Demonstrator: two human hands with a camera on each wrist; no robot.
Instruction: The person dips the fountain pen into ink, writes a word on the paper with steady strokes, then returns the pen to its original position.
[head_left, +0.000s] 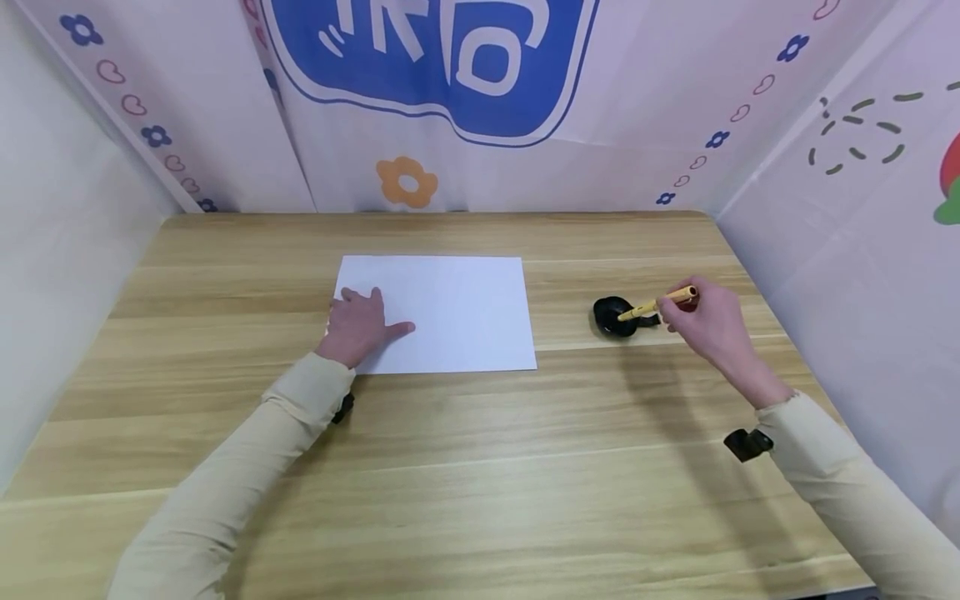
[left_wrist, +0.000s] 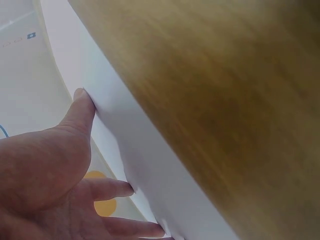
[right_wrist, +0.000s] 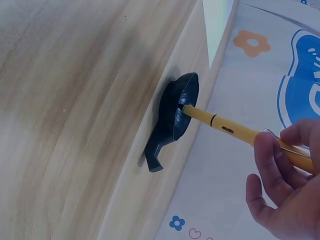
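My left hand (head_left: 356, 327) lies spread over the left part of a white sheet of paper (head_left: 465, 308), thumb pointing right. The left wrist view shows its straight fingertips touching the sheet (left_wrist: 150, 150). Off to the right, my right hand (head_left: 712, 321) pinches a yellow pen (right_wrist: 235, 131) with a clip by its upper end. The pen leans, and its lower end meets the middle of a small black bowl-shaped pen stand (right_wrist: 170, 107) with a short bent tail. That stand sits on the table, right of the paper.
The wooden table (head_left: 435, 467) carries these things. A printed white backdrop (head_left: 487, 175) with a blue sign and flowers rises behind it. White side panels (head_left: 840, 250) border it left and right. Each sleeve cuff has a black device (head_left: 746, 444) beside it.
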